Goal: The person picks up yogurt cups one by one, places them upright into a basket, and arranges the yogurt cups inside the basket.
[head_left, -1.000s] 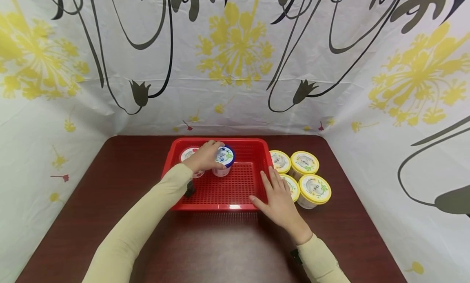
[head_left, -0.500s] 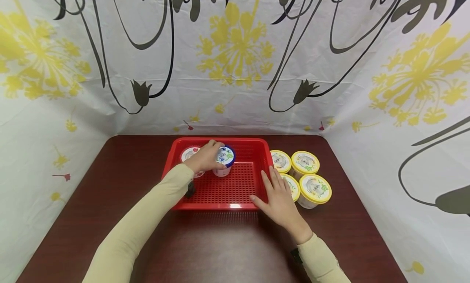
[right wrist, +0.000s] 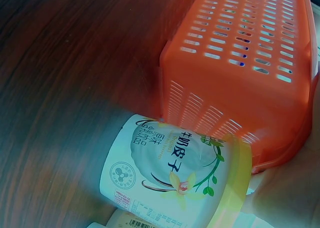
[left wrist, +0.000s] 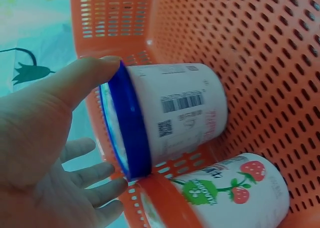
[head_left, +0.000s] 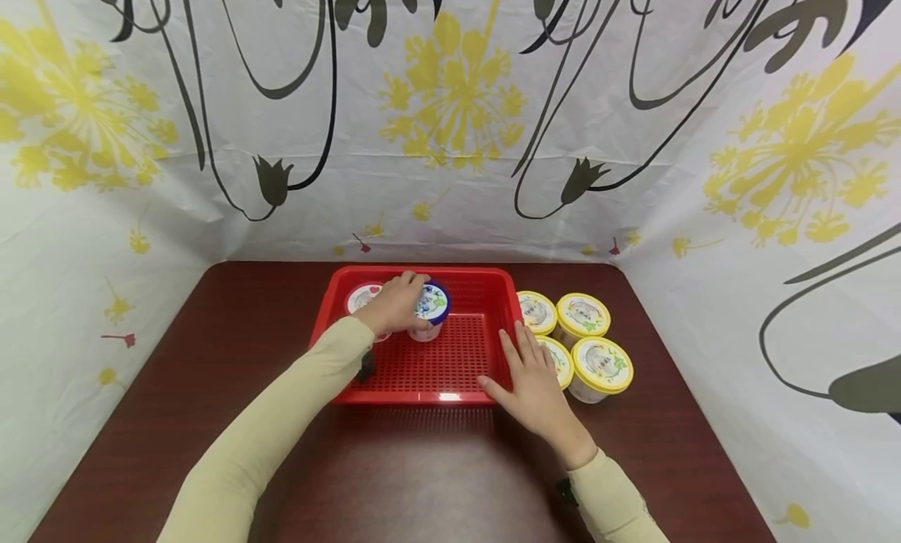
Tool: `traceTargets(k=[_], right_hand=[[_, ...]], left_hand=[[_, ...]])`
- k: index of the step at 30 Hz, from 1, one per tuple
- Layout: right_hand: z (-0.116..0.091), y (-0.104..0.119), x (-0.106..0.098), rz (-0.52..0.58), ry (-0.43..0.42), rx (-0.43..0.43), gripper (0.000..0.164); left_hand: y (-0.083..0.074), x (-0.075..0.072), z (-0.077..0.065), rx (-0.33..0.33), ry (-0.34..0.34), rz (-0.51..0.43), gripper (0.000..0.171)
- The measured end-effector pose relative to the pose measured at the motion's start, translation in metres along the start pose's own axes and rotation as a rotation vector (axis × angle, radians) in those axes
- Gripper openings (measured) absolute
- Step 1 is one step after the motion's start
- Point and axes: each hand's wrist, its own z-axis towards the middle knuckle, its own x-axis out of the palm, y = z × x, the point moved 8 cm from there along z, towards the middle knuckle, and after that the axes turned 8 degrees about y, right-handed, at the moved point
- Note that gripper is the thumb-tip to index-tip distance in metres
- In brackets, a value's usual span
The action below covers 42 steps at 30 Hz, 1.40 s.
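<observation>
In the head view a red basket point(head_left: 401, 397) holds a blue-lidded tub point(head_left: 436, 302) and a red-lidded strawberry tub point(head_left: 361, 294). My left hand point(head_left: 394, 305) reaches over the blue lid, partly covering both tubs. In the left wrist view its thumb point(left wrist: 95, 70) touches the blue lid's rim, while the other fingers extend loosely beside the lid and do not wrap round the tub. My right hand point(head_left: 538, 390) lies with fingers spread at the basket's right rim, holding nothing. A yellow-lidded tub point(right wrist: 170, 173) stands under it, close against the basket wall.
Several yellow-lidded tubs point(head_left: 604, 363) cluster to the right of the basket on the dark wooden table point(head_left: 394, 480). A flower-patterned white sheet point(head_left: 394, 206) rises behind and on both sides. A black strap point(head_left: 367, 365) shows at my left wrist.
Only the head view shifts slightly. Both hands, the basket and the tubs keep their places.
</observation>
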Motion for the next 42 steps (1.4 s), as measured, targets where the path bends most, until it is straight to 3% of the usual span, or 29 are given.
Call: traceTargets(k=[9, 15, 19, 25, 30, 37, 42], right_hand=[[0.003, 0.002, 0.0, 0.005, 0.014, 0.002, 0.087], [0.005, 0.003, -0.002, 0.012, 0.009, 0.001, 0.088], [0.005, 0.001, 0.0, 0.011, 0.015, 0.01, 0.089], [0.004, 0.0, 0.002, 0.007, 0.02, 0.013, 0.09], [0.003, 0.0, 0.002, 0.008, 0.018, 0.015, 0.09], [0.002, 0.002, 0.002, 0.01, 0.022, 0.015, 0.091], [0.002, 0.002, 0.001, 0.014, 0.022, 0.016, 0.09]], left_hand=[[-0.007, -0.033, -0.021, 0.008, -0.081, -0.015, 0.093], [-0.002, -0.056, -0.05, 0.005, -0.185, -0.018, 0.093], [0.006, -0.061, -0.072, -0.023, -0.247, -0.018, 0.094], [0.02, -0.055, -0.105, -0.068, -0.333, -0.045, 0.098], [0.028, -0.043, -0.126, -0.084, -0.385, -0.007, 0.105], [0.046, -0.016, -0.148, -0.145, -0.368, 0.017, 0.107], [0.06, 0.005, -0.16, -0.185, -0.336, -0.014, 0.107]])
